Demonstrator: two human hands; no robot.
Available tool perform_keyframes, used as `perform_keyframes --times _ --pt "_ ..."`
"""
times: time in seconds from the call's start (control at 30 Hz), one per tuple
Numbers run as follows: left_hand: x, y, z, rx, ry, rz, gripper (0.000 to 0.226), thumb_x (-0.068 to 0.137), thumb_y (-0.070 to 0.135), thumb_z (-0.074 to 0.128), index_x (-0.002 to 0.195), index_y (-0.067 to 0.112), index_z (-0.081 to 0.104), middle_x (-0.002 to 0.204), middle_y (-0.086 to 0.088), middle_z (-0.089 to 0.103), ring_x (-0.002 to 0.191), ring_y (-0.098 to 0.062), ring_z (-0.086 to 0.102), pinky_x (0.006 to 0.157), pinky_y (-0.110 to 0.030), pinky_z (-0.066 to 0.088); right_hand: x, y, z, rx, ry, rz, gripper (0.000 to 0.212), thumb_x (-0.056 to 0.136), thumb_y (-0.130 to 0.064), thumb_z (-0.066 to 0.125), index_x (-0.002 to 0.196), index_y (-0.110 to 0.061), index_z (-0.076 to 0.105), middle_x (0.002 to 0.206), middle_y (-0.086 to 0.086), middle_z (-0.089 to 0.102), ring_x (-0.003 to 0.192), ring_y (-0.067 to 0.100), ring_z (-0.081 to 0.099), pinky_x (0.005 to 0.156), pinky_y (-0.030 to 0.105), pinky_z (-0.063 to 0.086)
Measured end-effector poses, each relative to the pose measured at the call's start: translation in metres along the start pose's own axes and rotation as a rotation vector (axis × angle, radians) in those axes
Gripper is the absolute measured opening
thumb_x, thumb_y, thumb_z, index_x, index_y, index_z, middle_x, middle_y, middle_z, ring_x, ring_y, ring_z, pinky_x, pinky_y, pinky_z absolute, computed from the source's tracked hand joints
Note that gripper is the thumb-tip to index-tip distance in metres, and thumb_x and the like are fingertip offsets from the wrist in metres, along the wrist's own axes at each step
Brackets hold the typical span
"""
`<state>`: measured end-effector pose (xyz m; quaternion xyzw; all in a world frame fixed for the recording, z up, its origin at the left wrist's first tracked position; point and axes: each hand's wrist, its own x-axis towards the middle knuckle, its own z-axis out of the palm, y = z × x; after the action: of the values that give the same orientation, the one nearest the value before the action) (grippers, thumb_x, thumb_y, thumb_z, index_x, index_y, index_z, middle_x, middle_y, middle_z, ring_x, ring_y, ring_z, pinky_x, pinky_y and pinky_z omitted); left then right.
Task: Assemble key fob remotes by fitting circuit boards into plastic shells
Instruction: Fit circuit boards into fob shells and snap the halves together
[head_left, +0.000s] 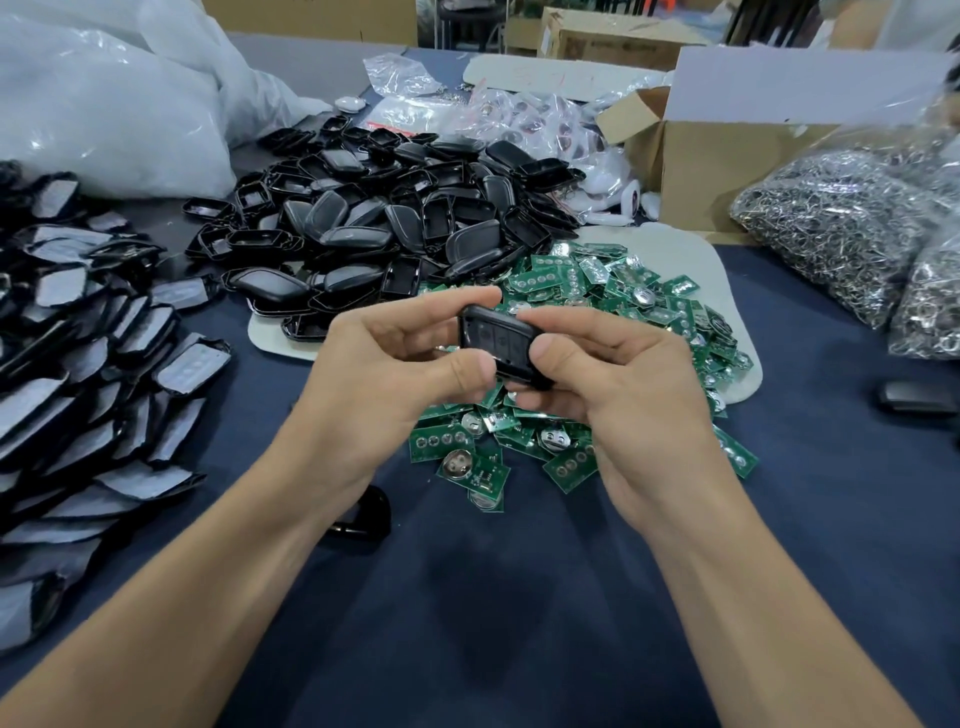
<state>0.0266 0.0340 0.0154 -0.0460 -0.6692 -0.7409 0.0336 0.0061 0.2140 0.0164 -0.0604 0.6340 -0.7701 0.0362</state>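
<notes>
While the left hand (395, 374) and right hand (618, 400) both pinch 1 black shell (491, 340), uneven thumb pressure could close it crooked and crack its edge.

black fob shell (493, 338) | held aloft | above green boards (597, 312)

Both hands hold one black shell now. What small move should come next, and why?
Probably press the black shell shut with both thumbs: the left hand and right hand pinch it from both sides above the green boards, thumbs on its face.
</notes>
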Motion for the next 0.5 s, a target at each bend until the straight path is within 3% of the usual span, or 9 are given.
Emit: perform_keyframes --times 0.17,0.3,0.5 --pt "-0.0006 0.0006 0.0020 -0.056 0.015 -0.062 0.038 0.071 0.011 0.081 0.108 0.021 0.081 0.090 -0.009 0.079 0.073 -0.017 0.075 0.068 -0.023 0.060 0.0014 -0.0010 -0.0048 -0.293 0.022 -0.122 0.027 0.082 -0.005 0.077 0.096 -0.027 0.081 0.089 -0.007 0.081 0.085 0.007 0.076 0.078 0.024 0.059" --pt "0.0005 -0.0007 -0.0001 -0.066 0.039 -0.075 0.041 0.068 0.019 0.083 0.109 0.017 0.080 0.096 -0.013 0.080 0.081 -0.020 0.078 0.071 -0.024 0.061 0.0000 0.0011 -0.0058 -0.453 -0.048 -0.198 0.046 0.069 -0.011 0.081 0.111 -0.030 0.079 0.100 -0.018 0.079 0.096 0.001 0.074 0.090 0.024 0.059" --pt "0.0028 -0.0018 -0.0030 -0.079 -0.006 -0.028 0.054 0.064 0.014 0.085 0.116 0.005 0.074 0.102 -0.012 0.080 0.090 -0.018 0.077 0.079 -0.024 0.059 0.0024 0.0029 -0.0052 -0.230 -0.103 -0.149 0.041 0.065 -0.006 0.084 0.096 -0.032 0.080 0.093 -0.009 0.081 0.090 0.010 0.078 0.080 0.025 0.060"
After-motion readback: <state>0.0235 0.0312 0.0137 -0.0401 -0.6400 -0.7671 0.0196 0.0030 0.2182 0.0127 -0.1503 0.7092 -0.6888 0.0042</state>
